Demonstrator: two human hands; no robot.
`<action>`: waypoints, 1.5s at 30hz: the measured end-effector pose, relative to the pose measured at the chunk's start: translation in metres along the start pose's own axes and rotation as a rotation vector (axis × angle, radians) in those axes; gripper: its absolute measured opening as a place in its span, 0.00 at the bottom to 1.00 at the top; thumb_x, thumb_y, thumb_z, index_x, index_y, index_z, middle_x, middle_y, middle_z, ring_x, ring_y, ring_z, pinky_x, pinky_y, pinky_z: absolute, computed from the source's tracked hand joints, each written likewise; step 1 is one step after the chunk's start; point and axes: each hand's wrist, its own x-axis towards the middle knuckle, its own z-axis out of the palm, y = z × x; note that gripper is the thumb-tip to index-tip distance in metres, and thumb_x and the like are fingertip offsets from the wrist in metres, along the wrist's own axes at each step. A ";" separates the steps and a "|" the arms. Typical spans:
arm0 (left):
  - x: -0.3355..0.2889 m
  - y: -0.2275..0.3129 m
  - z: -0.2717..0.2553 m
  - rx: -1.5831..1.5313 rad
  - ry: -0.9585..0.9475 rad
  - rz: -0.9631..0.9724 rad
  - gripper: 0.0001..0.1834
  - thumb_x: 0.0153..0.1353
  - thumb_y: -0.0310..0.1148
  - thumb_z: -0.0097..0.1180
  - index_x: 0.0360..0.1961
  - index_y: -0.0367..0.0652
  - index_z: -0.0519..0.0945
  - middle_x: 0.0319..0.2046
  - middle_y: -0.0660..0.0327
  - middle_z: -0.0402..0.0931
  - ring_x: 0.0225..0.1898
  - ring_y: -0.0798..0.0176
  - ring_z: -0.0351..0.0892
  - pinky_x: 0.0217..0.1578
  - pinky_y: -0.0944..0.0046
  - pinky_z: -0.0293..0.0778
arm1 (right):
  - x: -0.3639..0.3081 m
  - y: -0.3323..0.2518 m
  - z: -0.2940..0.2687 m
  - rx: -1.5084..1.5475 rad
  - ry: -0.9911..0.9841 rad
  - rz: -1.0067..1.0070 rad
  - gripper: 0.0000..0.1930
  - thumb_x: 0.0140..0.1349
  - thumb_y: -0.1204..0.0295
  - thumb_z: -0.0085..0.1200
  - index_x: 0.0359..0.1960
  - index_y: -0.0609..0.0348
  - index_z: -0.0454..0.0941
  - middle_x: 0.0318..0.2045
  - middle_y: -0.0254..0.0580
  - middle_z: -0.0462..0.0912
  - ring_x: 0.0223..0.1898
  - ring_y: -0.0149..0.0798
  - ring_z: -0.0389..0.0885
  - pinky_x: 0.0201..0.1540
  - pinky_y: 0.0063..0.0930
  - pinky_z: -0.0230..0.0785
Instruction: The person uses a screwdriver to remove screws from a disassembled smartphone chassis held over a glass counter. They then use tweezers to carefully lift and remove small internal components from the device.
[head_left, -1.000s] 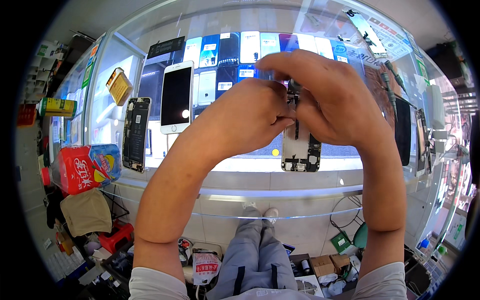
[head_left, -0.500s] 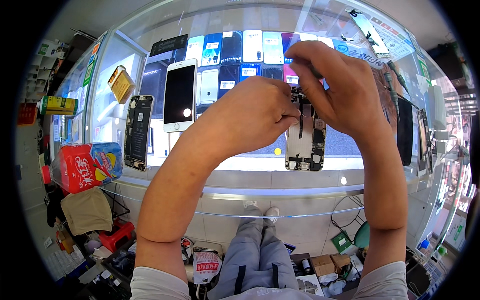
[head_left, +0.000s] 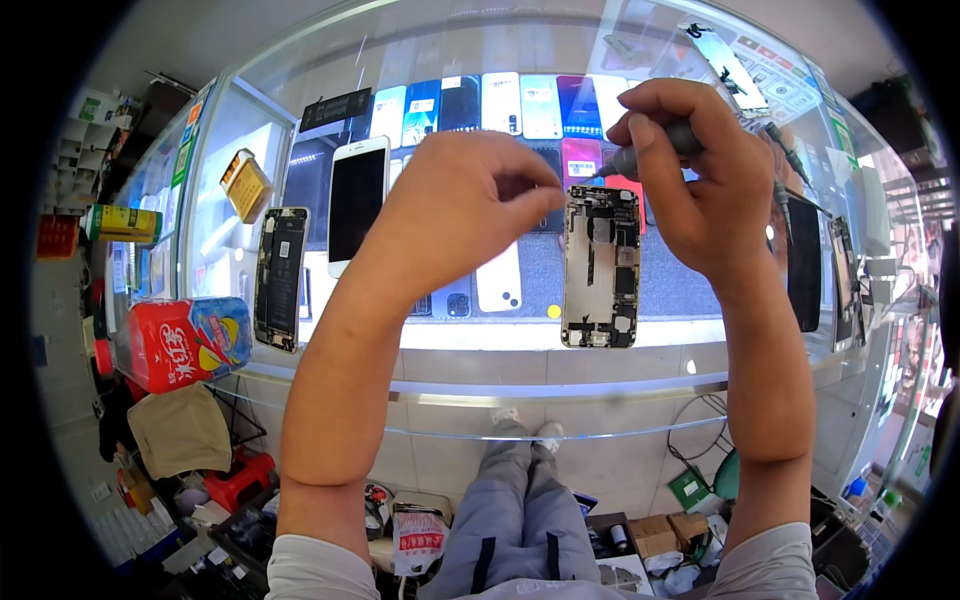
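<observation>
An opened smartphone chassis [head_left: 600, 270] lies on the glass counter in front of me, its circuit boards, screws and silver inner plate bare. My right hand [head_left: 700, 170] is closed round a grey screwdriver [head_left: 655, 157], whose thin tip points left just above the chassis's upper end. My left hand [head_left: 475, 200] is beside the chassis's upper left corner, with thumb and forefinger closed in a pinch. Whatever may be between those fingertips is too small to tell. To the left lie a white-framed phone [head_left: 357, 200] with a dark screen and another opened phone part [head_left: 281, 280] with a black battery.
Several boxed or cased phones [head_left: 500, 105] show beneath the glass. A yellow cigarette pack [head_left: 247, 187], a red-labelled drink bottle [head_left: 185, 343] and a black flat battery [head_left: 335, 108] are at the left. Cables [head_left: 790, 160] and a dark phone [head_left: 804, 265] lie at the right.
My left fingertips have moved up and left, off the chassis's upper part to its corner. The right hand has turned a little, and the screwdriver in it now shows clearly.
</observation>
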 end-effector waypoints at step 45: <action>-0.008 0.004 0.015 0.180 0.109 0.265 0.05 0.63 0.24 0.70 0.35 0.39 0.84 0.36 0.55 0.83 0.38 0.46 0.84 0.40 0.54 0.80 | -0.012 0.009 0.010 0.030 -0.034 0.048 0.09 0.70 0.76 0.64 0.50 0.57 0.86 0.30 0.38 0.90 0.24 0.34 0.89 0.30 0.28 0.79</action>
